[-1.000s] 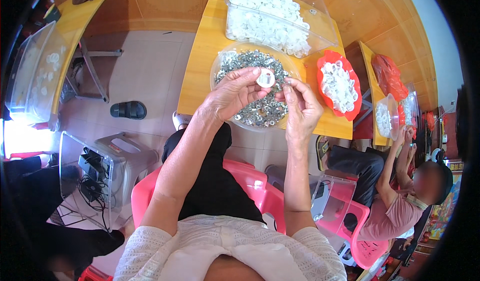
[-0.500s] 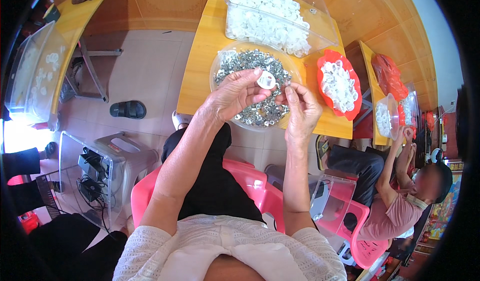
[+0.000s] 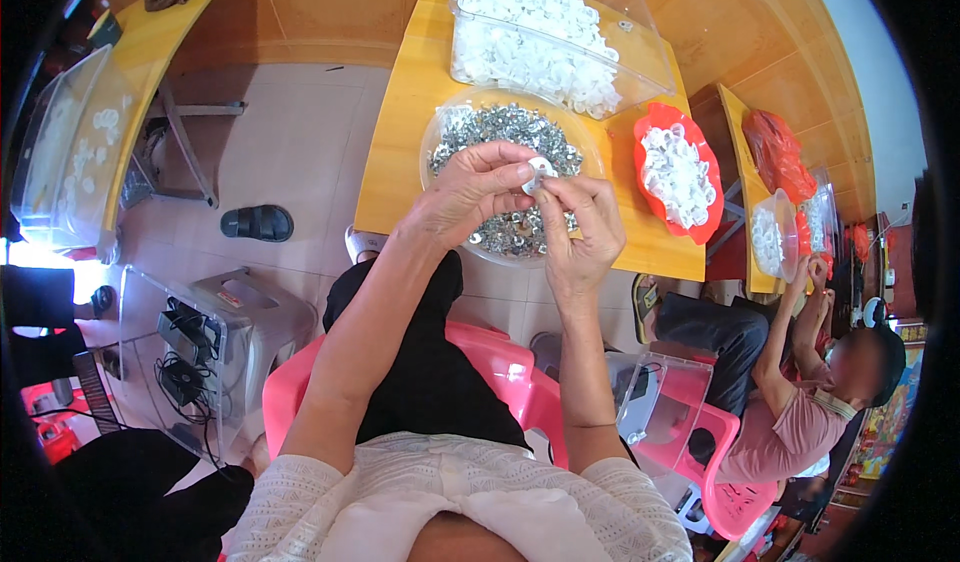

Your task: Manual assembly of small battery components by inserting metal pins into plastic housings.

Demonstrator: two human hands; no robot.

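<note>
My left hand (image 3: 478, 194) pinches a small round white plastic part (image 3: 541, 168) between thumb and fingers, above a bowl of metal pieces. My right hand (image 3: 583, 230) meets it from the right, thumb and fingertips closed together against the part's lower edge. Whatever those right fingertips hold is too small and covered to make out. Below both hands stands the clear round bowl (image 3: 432, 134), filled with many small shiny metal pieces (image 3: 508, 127). Some white bits lie at the bowl's left side.
Behind the bowl, a clear bin (image 3: 640, 62) holds many white plastic parts. A red scalloped dish (image 3: 650, 117) of white parts sits right on the yellow table (image 3: 400, 152). A co-worker (image 3: 790, 412) works at another table at right. A black slipper (image 3: 257, 224) lies on the floor.
My right hand has moved left and slightly up, so its fingertips now touch the white part. My left hand has turned the part, which faced up more openly before.
</note>
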